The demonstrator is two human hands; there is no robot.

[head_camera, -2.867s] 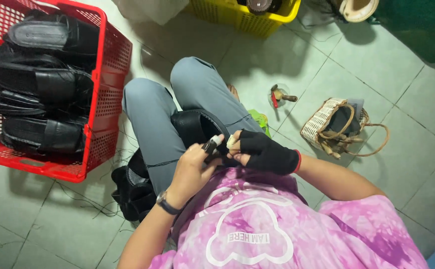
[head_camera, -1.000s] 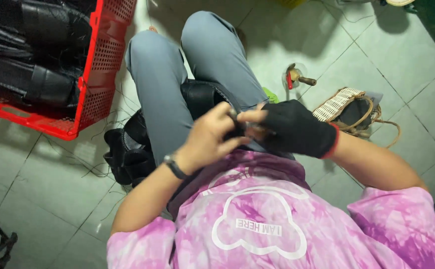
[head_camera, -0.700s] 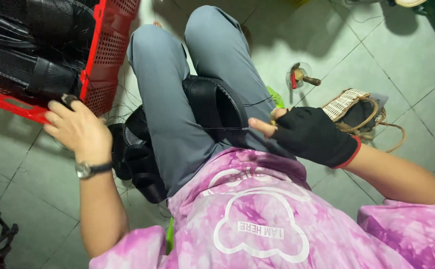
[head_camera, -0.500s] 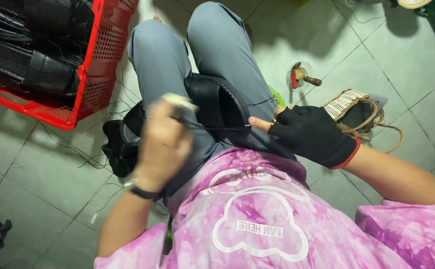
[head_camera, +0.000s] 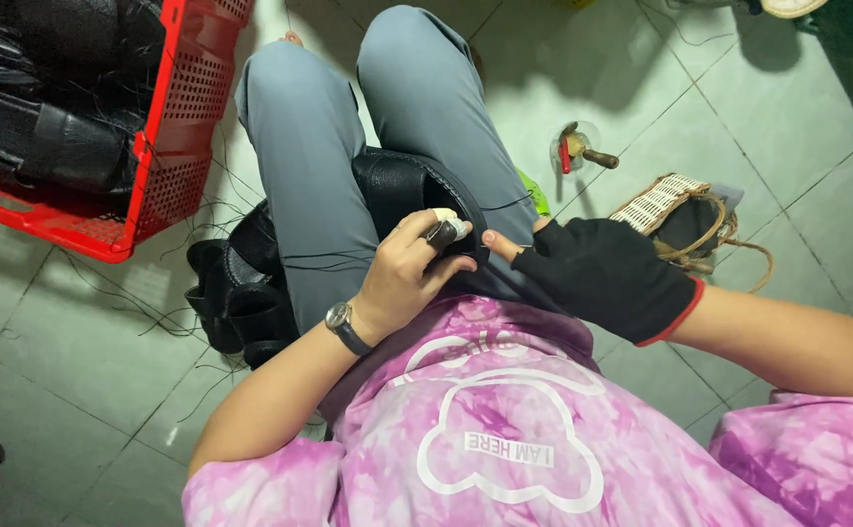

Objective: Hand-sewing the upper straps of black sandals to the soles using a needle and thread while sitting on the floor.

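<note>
1. Green floor tiles (head_camera: 75, 390) all round; red crate (head_camera: 168, 137) of black sandals at upper left, woven bag (head_camera: 675, 210) at right.
2. Black sandal (head_camera: 402, 185) sits on the lap, centre frame, just above both hands.
3. Left hand (head_camera: 407, 278) pinches a small dark tool (head_camera: 443, 232) against the sandal's edge; gloved right hand (head_camera: 597, 273) is curled, fingertip touching the sandal.

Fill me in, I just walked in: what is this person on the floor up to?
A person sits on the tiled floor with a black leather sandal on their lap. The bare left hand, one fingertip taped, pinches a small dark tool at the sandal's edge, while the right hand, in a black fingerless glove, steadies it. More black sandals fill the red crate and lie piled by the left leg.
</note>
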